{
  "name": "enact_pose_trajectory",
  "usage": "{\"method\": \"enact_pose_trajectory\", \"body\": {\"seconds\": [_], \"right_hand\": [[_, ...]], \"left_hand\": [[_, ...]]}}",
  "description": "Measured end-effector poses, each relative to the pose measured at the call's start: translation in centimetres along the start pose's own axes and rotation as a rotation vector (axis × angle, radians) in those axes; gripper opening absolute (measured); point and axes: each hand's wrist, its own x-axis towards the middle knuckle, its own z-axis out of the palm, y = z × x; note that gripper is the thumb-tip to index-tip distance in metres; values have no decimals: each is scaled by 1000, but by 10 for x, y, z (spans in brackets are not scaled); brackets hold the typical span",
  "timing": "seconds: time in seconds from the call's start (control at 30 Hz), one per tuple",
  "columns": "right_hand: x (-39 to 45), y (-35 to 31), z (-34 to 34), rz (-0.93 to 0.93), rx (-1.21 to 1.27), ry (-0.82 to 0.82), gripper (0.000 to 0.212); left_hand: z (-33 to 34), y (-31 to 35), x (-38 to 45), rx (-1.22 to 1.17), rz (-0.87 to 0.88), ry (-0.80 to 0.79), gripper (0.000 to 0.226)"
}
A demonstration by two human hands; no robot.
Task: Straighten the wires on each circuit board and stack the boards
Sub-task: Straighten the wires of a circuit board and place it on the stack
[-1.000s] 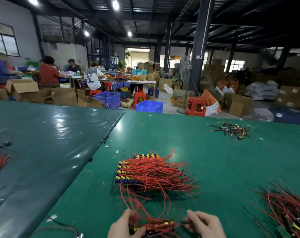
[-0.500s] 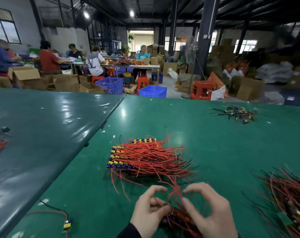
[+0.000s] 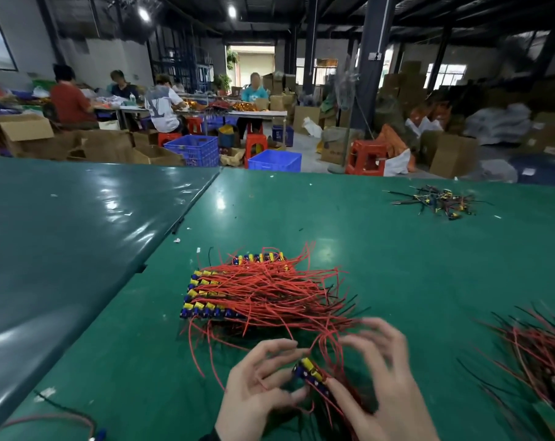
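Observation:
A small circuit board (image 3: pixel 311 372) with yellow and blue parts and long red wires sits between my hands, low over the green table (image 3: pixel 397 265). My left hand (image 3: pixel 260 386) pinches its left end with thumb and curled fingers. My right hand (image 3: pixel 384 383) holds its right end with the thumb, its blurred fingers arched over the red wires. Just beyond lies the stack of boards (image 3: pixel 206 297), parts at the left and red wires (image 3: pixel 285 291) fanned to the right.
A tangled pile of boards with red and black wires (image 3: pixel 537 361) lies at the right edge. A smaller black-wired heap (image 3: pixel 438 202) sits far right. A loose wire (image 3: pixel 59 418) lies at bottom left. A dark table (image 3: pixel 63 233) adjoins on the left. People work beyond.
My hands lifted the board from the table's near edge and moved it toward the stack. The right hand's fingers have risen over the wires. The view tilted down.

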Motion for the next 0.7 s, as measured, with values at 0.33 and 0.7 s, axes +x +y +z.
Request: {"method": "enact_pose_trajectory", "body": {"seconds": [0.33, 0.7], "right_hand": [[1, 4, -5, 362, 343, -400, 19], [3, 12, -11, 541, 656, -145, 6]], "left_hand": [[10, 0, -1, -129, -2, -5, 58], [14, 23, -20, 256, -340, -453, 38]]}}
